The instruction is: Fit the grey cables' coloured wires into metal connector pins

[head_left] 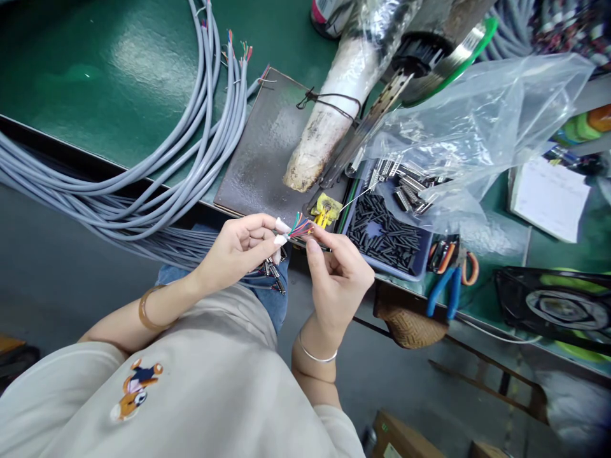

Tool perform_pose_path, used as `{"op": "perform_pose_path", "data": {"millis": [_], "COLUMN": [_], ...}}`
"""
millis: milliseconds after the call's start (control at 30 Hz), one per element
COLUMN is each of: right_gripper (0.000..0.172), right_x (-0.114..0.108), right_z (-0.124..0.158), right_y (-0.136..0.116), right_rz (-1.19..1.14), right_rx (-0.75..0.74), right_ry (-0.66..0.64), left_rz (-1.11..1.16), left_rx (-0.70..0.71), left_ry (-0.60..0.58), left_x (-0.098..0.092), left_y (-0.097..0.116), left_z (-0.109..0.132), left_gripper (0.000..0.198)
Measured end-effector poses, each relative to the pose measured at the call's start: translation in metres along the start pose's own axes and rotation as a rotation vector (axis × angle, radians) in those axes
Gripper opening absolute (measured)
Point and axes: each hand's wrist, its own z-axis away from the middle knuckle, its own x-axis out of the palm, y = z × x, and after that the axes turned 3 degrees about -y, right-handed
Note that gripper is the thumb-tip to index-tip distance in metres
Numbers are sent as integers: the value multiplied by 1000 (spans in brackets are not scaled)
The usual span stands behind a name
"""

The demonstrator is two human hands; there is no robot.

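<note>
My left hand point(243, 245), with white coverings on thumb and fingertip, pinches the stripped end of a multi-core cable. Thin coloured wires point(300, 226) fan out from it to the right. At their tips, the thumb and forefinger of my right hand point(338, 264) are closed on the wires. Just beyond the fingers, a yellow holder point(327, 210) sits at the edge of a dark board point(267, 143). Below my left hand, several finished-looking cable ends with black and metal connectors point(273, 275) lie over my lap.
Grey cables point(191, 162) loop over the bench edge at left. A blue tray point(417, 270) holds black sleeves point(382, 232) and metal connectors point(413, 191). Blue-handled pliers point(446, 289), a wrapped tube point(324, 121), a solder wire spool point(449, 70), a plastic bag point(482, 127) and a fan point(558, 305) stand around.
</note>
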Motion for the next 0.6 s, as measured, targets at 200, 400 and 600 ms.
{"op": "perform_pose_path", "data": {"millis": [200,400,600], "right_gripper": [19,16,16], "right_x": [0,2,3], "right_z": [0,0,1], "right_y": [0,-2,-2], "right_rz": [-20,-109,-82], "right_rx": [19,33,35], "right_ry": [19,47,110], "left_rz": [-62,-207,-348], "left_rx": [63,150,243], "left_ry": [80,162,224], "left_x": [0,2,2], "left_y": [-7,-13,-19], "left_z": [1,3,4], "left_gripper": [30,25,20]}}
